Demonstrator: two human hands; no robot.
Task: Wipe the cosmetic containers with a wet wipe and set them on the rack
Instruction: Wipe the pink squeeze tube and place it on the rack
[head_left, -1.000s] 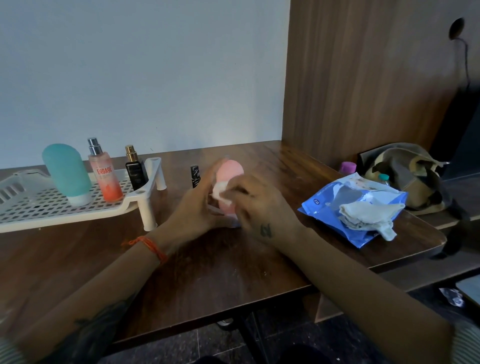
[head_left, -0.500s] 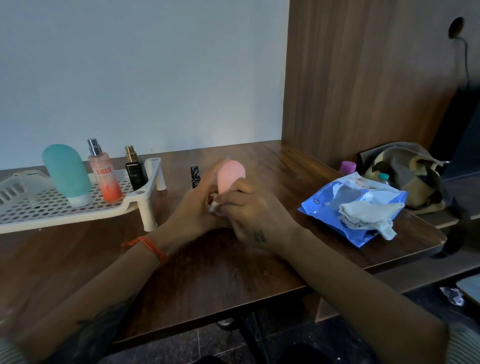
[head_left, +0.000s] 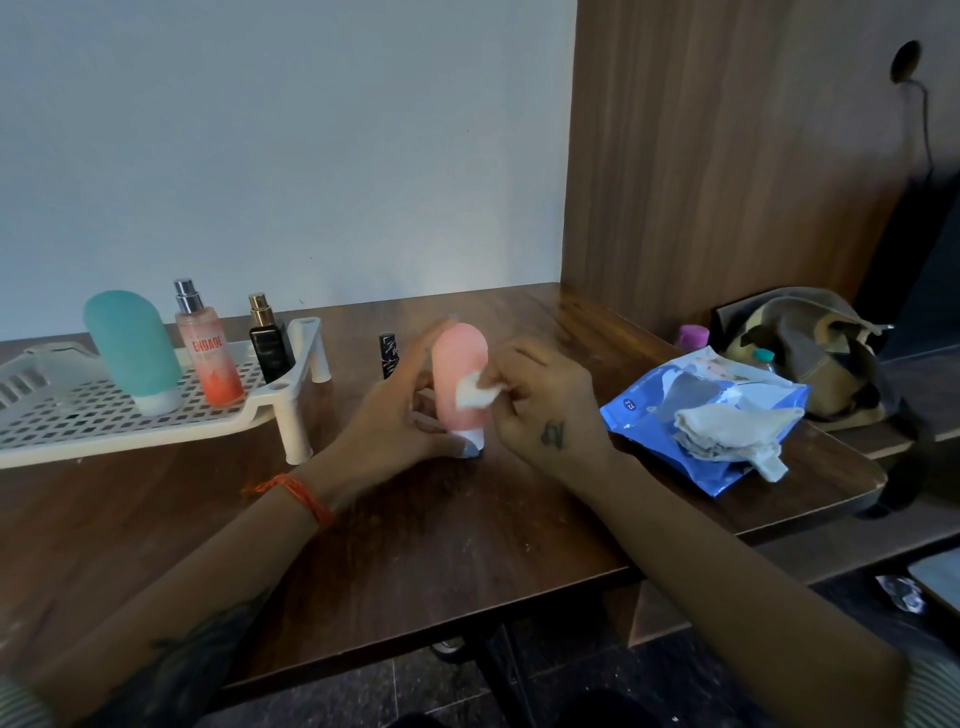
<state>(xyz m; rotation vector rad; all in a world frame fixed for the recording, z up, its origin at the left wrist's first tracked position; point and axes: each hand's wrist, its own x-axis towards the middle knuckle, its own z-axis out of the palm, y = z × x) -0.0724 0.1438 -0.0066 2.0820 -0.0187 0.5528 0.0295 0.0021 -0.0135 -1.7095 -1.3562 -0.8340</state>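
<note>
A pink squeeze tube (head_left: 457, 364) stands cap-down on the wooden table (head_left: 415, 530). My left hand (head_left: 400, 410) holds it at the base and left side. My right hand (head_left: 545, 400) pinches a small white wet wipe (head_left: 478, 394) against the tube's front. On the white perforated rack (head_left: 93, 431) at the left stand a teal tube (head_left: 132, 348), a pink spray bottle (head_left: 208, 353) and a dark perfume bottle (head_left: 267, 340). A small black container (head_left: 389, 353) stands on the table behind my left hand.
A blue wet-wipe pack (head_left: 670, 421) with used wipes (head_left: 732, 431) on it lies at the right. Beyond it sit a camouflage pouch (head_left: 800, 353) and a purple cap (head_left: 693, 335). A wooden panel rises at the back right.
My right hand has moved the wipe up from the tube's base to its middle, and the tube's lower part and white cap now show. My left hand keeps its hold.
</note>
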